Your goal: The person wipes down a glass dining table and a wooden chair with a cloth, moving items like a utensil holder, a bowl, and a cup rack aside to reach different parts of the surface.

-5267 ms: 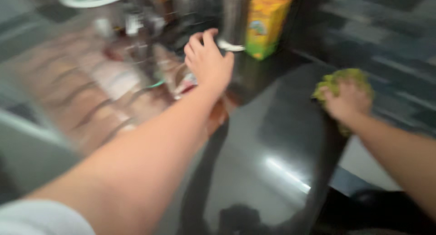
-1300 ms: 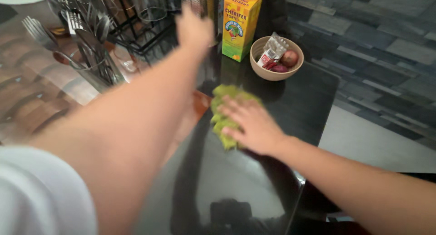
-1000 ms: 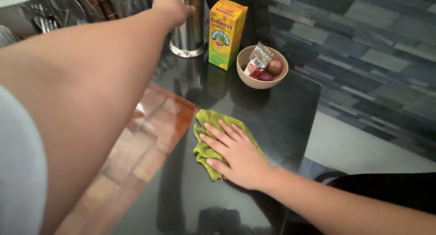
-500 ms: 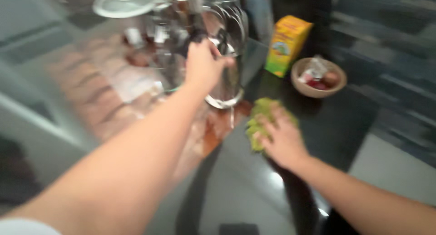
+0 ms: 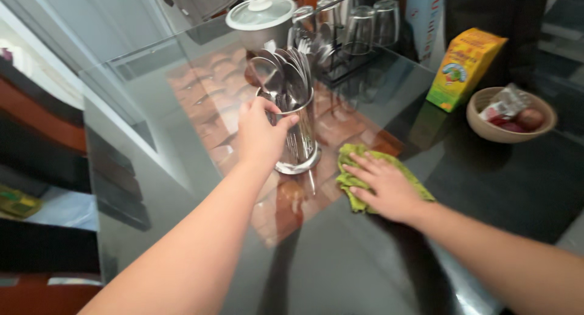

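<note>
Both hands are on the glass table point(image 5: 152, 108). Wrapped around the shiny steel cutlery holder point(image 5: 298, 141), the left hand point(image 5: 260, 135) grips its side just under the rim. Spread flat, fingers apart, the right hand point(image 5: 384, 184) presses on a crumpled green cloth point(image 5: 356, 181) just right of the holder.

Cylindrical and mirror-bright, the holder stands upright near the table's middle, with spoons point(image 5: 286, 77) fanning out of its top. Toward the far edge sit a lidded pot point(image 5: 263, 17) and a black rack of upturned glasses point(image 5: 359, 29). At the right side stand a yellow carton point(image 5: 463, 68) and a beige bowl point(image 5: 508, 117) holding packets and an onion. Bare glass stretches from the holder to the left edge.
</note>
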